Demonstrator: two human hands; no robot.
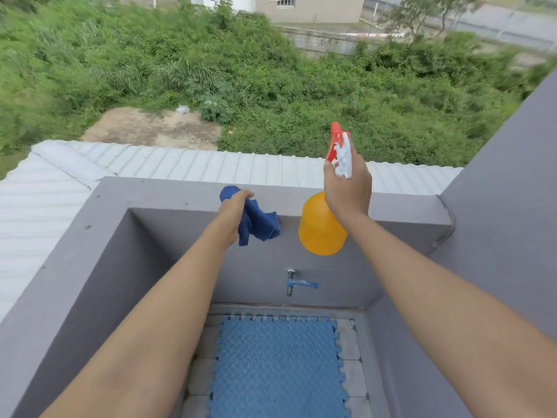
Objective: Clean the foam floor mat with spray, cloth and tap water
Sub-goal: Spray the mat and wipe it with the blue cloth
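Observation:
A blue foam floor mat (277, 369) with jigsaw edges lies flat on the tiled bottom of a grey concrete basin. A blue-handled tap (297, 283) sticks out of the basin's far wall above it. My left hand (233, 212) grips a dark blue cloth (259, 223), which hangs down near the far ledge. My right hand (346, 190) holds an orange spray bottle (321, 230) by its neck, fingers round the white and red trigger head (342, 149). Both hands are raised at ledge height, well above the mat.
The grey basin wall (99, 245) rises on the left, far and right sides, with a wide top ledge. A taller grey wall (506, 191) stands at the right. Beyond the ledge lie a white corrugated roof (180, 164) and green bushes below.

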